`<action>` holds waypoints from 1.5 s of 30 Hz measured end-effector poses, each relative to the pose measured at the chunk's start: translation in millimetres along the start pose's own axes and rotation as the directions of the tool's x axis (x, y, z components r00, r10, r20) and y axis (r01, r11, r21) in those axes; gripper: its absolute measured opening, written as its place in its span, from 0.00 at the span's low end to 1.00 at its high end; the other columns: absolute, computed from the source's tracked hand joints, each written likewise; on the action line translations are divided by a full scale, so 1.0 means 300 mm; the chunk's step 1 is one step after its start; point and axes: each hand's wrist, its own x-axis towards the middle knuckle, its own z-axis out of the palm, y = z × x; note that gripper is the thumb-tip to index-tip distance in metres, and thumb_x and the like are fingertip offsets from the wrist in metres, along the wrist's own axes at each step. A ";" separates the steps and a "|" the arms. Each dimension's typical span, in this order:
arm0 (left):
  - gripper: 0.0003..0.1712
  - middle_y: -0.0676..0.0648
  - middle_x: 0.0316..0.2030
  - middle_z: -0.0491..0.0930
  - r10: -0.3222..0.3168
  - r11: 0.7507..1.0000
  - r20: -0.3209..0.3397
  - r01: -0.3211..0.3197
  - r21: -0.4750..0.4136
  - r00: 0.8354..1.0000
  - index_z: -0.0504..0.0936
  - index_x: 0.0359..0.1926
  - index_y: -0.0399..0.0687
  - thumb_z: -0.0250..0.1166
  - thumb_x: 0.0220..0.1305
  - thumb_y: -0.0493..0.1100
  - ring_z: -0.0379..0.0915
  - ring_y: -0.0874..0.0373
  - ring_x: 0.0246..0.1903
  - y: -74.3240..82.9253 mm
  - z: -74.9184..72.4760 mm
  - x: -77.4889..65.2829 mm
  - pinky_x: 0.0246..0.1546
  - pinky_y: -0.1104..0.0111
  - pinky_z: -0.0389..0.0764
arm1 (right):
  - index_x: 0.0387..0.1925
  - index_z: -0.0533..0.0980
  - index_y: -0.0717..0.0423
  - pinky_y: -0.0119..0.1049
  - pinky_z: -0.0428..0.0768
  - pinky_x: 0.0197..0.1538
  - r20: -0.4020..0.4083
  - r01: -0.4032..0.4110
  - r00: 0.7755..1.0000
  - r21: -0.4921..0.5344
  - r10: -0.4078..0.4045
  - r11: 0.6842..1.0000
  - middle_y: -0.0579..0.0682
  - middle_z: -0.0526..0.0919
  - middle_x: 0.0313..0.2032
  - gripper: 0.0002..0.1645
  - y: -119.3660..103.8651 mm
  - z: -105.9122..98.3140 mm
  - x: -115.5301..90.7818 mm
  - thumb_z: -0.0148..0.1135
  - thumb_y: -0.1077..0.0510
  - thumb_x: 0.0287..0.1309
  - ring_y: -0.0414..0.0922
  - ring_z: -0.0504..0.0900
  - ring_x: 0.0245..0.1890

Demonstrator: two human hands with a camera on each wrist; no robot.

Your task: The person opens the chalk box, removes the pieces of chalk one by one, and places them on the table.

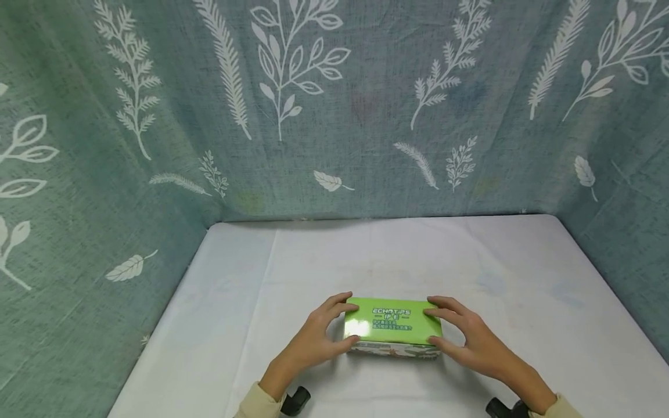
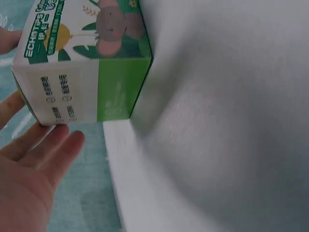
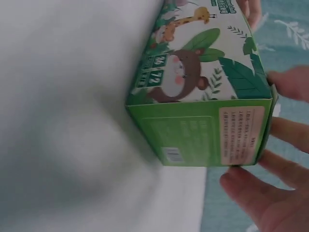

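Fingers of left hand (image 1: 323,331) and right hand (image 1: 473,337) are clamped on the box (image 1: 396,321), lower centre; even pressure is advised.

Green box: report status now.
Left hand holds left end; right hand holds right end. Green box lettered green face up. Nothing visible in the way.
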 end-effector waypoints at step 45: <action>0.29 0.41 0.54 0.77 0.315 0.915 -0.013 -0.300 0.272 0.949 0.83 0.47 0.41 0.74 0.42 0.50 0.77 0.52 0.50 0.008 -0.011 0.043 0.46 0.65 0.81 | 0.54 0.75 0.65 0.25 0.75 0.53 -0.112 0.333 0.938 0.044 -0.327 0.942 0.62 0.74 0.56 0.40 0.038 0.032 0.033 0.70 0.67 0.29 0.57 0.77 0.53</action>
